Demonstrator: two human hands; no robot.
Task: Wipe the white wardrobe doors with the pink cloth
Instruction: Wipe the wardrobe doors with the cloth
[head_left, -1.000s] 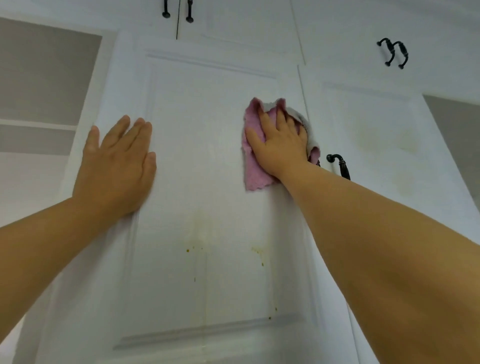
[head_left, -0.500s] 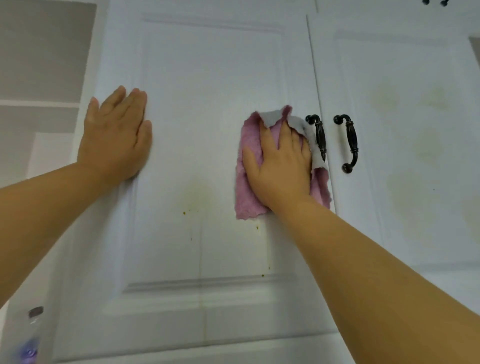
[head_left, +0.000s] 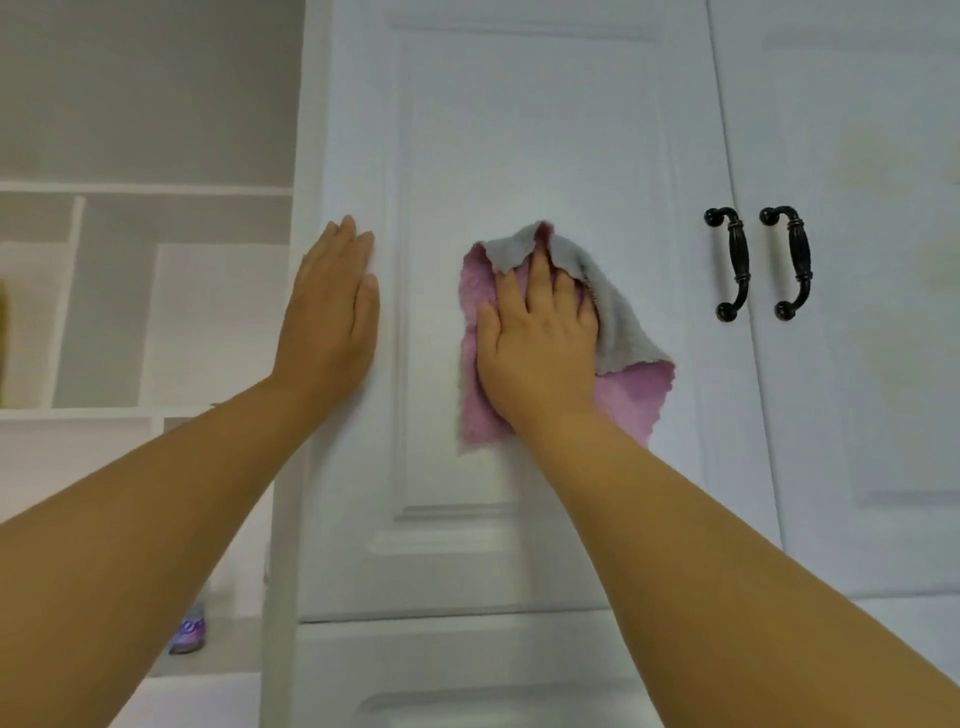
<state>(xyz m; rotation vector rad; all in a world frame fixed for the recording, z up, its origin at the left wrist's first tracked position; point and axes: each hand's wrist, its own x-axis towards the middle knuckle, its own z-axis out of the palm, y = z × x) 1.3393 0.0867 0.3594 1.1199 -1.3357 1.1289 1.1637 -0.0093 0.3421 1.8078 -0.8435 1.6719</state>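
**Pink cloth pressed flat on wardrobe door panel**

Pink and grey, the cloth (head_left: 631, 395) lies against the left wardrobe door (head_left: 519, 130), its middle hidden beneath the right hand (head_left: 540, 343), whose spread fingers press it flat; the grey side folds over at the top. The left hand (head_left: 330, 317) rests flat on the door's left edge, fingers straight and together. Two black handles (head_left: 756, 262) sit well right of the cloth. A purple bottle (head_left: 188, 631) at lower left is blurred and half hidden behind the left forearm.

Bare panel of left wardrobe door (head_left: 519, 130) above pink cloth (head_left: 631, 402), two black handles (head_left: 735, 262) protruding rightward, left hand (head_left: 332, 322) flat alongside.
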